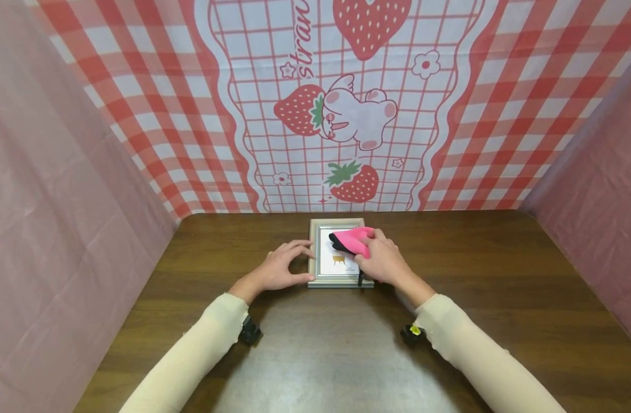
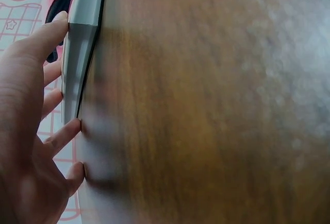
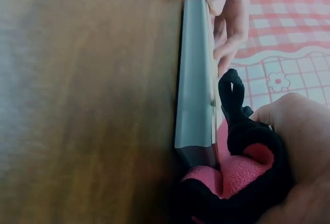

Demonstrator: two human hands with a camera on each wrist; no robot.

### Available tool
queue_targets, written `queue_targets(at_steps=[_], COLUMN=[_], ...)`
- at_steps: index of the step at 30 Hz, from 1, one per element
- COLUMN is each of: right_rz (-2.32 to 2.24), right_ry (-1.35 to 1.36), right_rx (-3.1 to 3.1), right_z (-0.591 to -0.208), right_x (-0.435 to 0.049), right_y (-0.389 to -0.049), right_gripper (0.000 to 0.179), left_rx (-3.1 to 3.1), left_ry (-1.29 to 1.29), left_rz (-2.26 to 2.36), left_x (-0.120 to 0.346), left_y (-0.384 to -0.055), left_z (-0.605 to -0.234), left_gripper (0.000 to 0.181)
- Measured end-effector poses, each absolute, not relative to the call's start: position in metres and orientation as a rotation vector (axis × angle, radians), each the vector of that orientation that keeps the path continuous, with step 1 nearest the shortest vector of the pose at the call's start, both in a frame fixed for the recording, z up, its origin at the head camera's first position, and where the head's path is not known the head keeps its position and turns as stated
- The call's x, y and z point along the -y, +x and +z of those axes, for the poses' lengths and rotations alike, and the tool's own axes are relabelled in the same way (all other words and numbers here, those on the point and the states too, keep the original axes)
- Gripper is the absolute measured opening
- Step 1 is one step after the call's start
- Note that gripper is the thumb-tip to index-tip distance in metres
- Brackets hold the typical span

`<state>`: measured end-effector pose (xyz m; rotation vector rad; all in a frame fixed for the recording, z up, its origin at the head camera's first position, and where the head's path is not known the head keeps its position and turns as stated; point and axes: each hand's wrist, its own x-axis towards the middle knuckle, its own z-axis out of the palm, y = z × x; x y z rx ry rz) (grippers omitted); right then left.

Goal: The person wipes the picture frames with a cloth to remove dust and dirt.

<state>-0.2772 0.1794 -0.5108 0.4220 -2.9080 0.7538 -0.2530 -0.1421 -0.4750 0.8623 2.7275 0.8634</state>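
Observation:
A small picture frame (image 1: 341,281) with a pale moulding lies on the wooden table, a print with a yellow-brown shape under its pane. My left hand (image 1: 281,268) is at the frame's left side, thumb by the near corner and fingertips spread along the edge; in the left wrist view two fingers reach the tabletop beyond it. My right hand (image 1: 385,261) grips a pink cloth (image 1: 353,241) with black trim, bunched over the print's upper right. A black loop (image 3: 233,92) on the cloth shows in the right wrist view. The cloth hides part of the print.
The brown table (image 1: 326,344) ends at a red-and-white checked strawberry cloth (image 1: 326,115) hung at the back. Pink fabric hangs on the left (image 1: 78,201) and right (image 1: 599,189). Small black devices sit at both wrists.

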Motion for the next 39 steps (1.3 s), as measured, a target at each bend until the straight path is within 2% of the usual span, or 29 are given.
queue_targets(at_steps=[5,20,27,34,39], right_rz=[0.746,0.733,0.709,0.699,0.692], right_ry=[0.435,0.461,0.456,0.474,0.472], right_rx=[2.941,2.854,2.908,2.822,2.837], right_z=[-0.488,-0.506,-0.466,-0.511,-0.521], right_x=[-0.175,-0.178,-0.164,-0.179,-0.181], right_y=[-0.252,-0.232,-0.210,-0.245,-0.266], right_gripper=[0.060,0.059,0.052,0.051,0.049], left_rx=[-2.730,-2.753,-2.721,-2.761,-2.750], left_ry=[0.859,0.944,0.873,0.959,0.958], left_rz=[0.857,0.934,0.890,0.931,0.941], left_x=[0.142,0.147,0.142,0.149,0.149], left_y=[-0.252,-0.260,-0.253,-0.266,-0.261], left_z=[-0.474,-0.492,-0.477,-0.503,-0.497], left_gripper=[0.051,0.054,0.051,0.057,0.057])
